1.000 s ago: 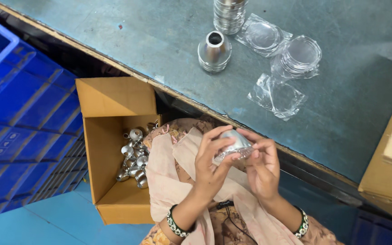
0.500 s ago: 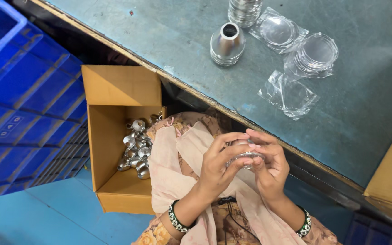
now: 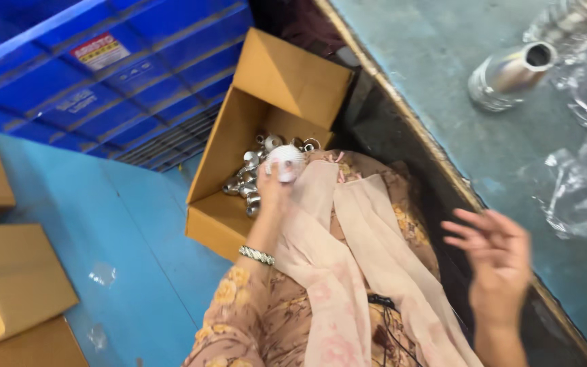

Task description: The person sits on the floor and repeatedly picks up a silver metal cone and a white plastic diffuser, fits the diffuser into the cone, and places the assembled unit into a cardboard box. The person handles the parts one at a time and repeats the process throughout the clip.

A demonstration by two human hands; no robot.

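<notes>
A: Surface and surroundings, left to right?

B: Blue painted floor (image 3: 137, 224) at left, carrying stacked closed cardboard boxes (image 3: 8, 285). Behind it, blue plastic crates (image 3: 103, 75). At centre, an open cardboard box (image 3: 266, 129) stands on the floor, flaps up, holding a pile of small shiny metal parts (image 3: 249, 183). At right, a grey-green desk (image 3: 436, 68) with a worn wooden front edge running diagonally.

A: Hand states?

B: Left hand (image 3: 273, 187) is over the open cardboard box, fingers closed around a round, whitish metal piece (image 3: 285, 162), just above the pile. Right hand (image 3: 497, 258) is spread open, fingers apart, holding nothing, at the desk edge; blurred.

A: Items on the desk?

B: A metal cone-shaped part (image 3: 511, 75) lies on its side near the top right, with clear plastic bags (image 3: 575, 197) beside and below it.

A: Open room?

B: Bare blue floor lies between the closed boxes and the open cardboard box. The lap, draped in pink fabric (image 3: 348, 272), fills the gap between that box and the desk edge.
</notes>
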